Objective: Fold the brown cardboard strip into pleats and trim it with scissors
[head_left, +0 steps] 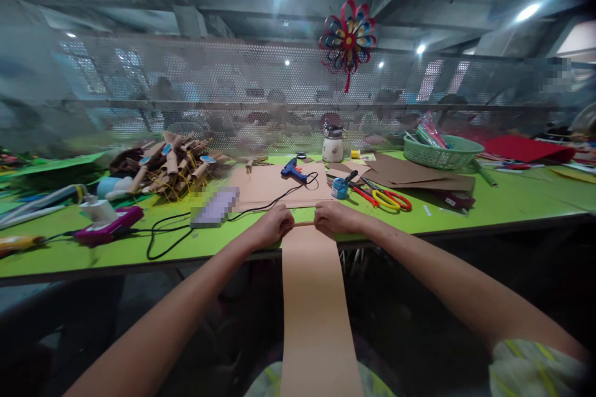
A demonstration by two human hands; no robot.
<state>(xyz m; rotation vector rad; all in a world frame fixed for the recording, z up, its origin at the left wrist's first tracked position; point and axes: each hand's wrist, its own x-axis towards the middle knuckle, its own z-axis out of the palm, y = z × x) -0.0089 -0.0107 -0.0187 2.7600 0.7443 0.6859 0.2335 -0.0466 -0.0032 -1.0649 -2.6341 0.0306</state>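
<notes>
Pink tool (109, 226): far left of the cardboard strip, lying on the green table (512, 201).
Bundle of rolled paper sticks (172, 164): left of the strip and further back.
Black cord (172, 232): loops across the table, left of the strip.
Left hand (272, 226): grip closed, fingers curled over the strip's upper left corner.
Cardboard strip (314, 310): plain tan, smooth, long and even in width. Its top end sits at the near table edge between the two hands, and the rest hangs over the edge towards the person's lap.
Right hand (335, 218): grip closed on the strip's upper right corner, just beside the left hand.
Blue glue gun (294, 170): behind the strip's top end, on a brown card sheet.
Scissors (388, 198): yellow and red handles, behind and right of the strip.
Green basket (442, 152): well right of the strip, towards the back.
</notes>
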